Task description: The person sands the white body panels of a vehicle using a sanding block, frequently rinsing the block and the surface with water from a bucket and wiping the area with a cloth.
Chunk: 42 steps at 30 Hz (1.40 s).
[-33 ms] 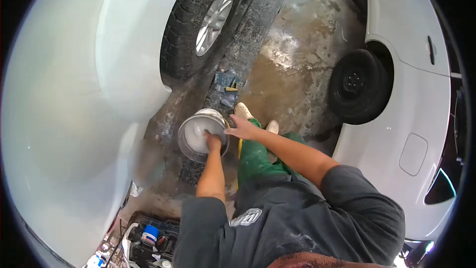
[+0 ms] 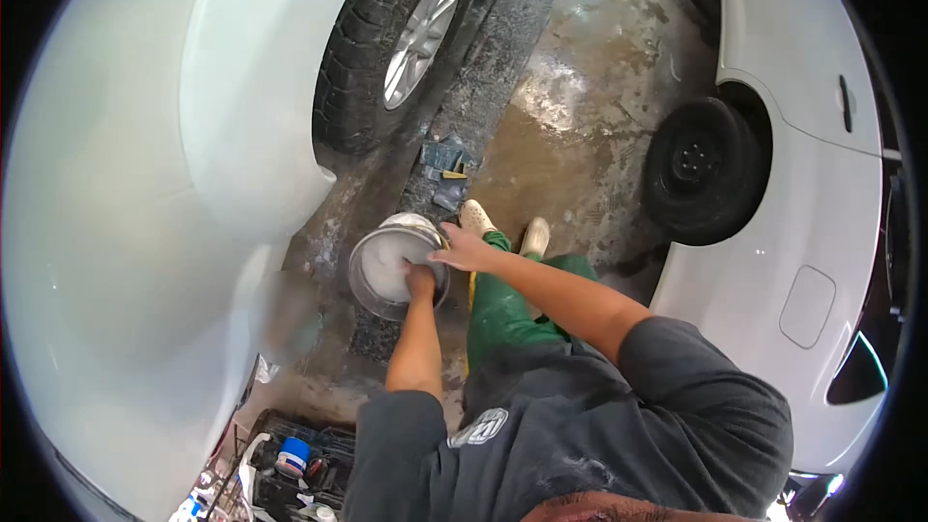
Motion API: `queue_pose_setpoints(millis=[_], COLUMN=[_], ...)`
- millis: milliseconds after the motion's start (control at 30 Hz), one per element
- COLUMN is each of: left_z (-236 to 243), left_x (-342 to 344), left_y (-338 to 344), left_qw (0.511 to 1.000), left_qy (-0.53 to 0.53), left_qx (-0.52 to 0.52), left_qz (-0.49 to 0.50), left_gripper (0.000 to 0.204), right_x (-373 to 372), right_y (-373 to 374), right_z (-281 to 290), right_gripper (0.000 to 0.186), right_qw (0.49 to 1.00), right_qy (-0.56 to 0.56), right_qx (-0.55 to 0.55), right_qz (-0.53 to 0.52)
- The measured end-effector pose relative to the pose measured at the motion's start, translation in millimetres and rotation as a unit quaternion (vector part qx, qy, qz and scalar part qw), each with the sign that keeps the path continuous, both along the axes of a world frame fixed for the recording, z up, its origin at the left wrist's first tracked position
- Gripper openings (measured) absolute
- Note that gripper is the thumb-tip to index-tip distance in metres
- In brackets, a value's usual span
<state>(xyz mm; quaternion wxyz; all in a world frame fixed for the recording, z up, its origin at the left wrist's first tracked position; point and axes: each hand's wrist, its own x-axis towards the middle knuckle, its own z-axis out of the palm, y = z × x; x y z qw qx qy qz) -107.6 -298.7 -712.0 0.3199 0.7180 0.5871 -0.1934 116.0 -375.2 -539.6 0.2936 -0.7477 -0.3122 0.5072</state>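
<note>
A grey bucket (image 2: pixel 375 305) with whitish, sudsy liquid (image 2: pixel 385 275) stands in front of me, left of my legs. My left hand (image 2: pixel 420 279) reaches down inside it. The fingertips are dark and partly hidden at the liquid, so I cannot make out whether they hold anything. My right hand (image 2: pixel 466 249) is at the bucket's right rim, thumb and fingers around the edge. Behind the bucket, a white rounded container (image 2: pixel 410 220) shows in part.
A white vehicle (image 2: pixel 126 184) with a big tyre (image 2: pixel 360 58) fills the left. Another white car (image 2: pixel 744 300) with a black wheel (image 2: pixel 692 166) stands right. Blue-grey sheets (image 2: pixel 444 157) lie on a dark strip ahead. A black crate (image 2: pixel 290 454) with a blue-lidded jar sits lower left.
My right hand has shifted slightly left over the bucket's rim. My right shoe shows more now. The left hand stays inside the bucket.
</note>
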Motion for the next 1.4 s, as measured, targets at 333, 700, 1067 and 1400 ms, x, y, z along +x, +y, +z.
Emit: queue_pose_setpoints(millis=[333,700,1067,1400], left_z=[10,84,202,219], left_x=[4,126,363,392], left_y=[-9,-14,22,8], left_qw=[0.966,0.958,0.989,0.783], left_qy=[-0.010,0.139,-0.133,-0.407], left_qx=[-0.014,-0.200,-0.069,-0.179], left_qz=[-0.257,-0.154,0.018,0.435], left_gripper=[0.023,0.038,0.038,0.024], right_x=[4,121,294,407], right_y=[54,-7,-8,0], right_z=[-30,61,36,-23], right_gripper=[0.080,0.077,0.069,0.061], right_qw=[0.971,0.977,0.919,0.904], right_qy=[0.145,0.177,0.257,0.303], right_qx=[-0.186,-0.101,-0.045,-0.095], right_qz=[0.025,-0.059,-0.295,-0.286])
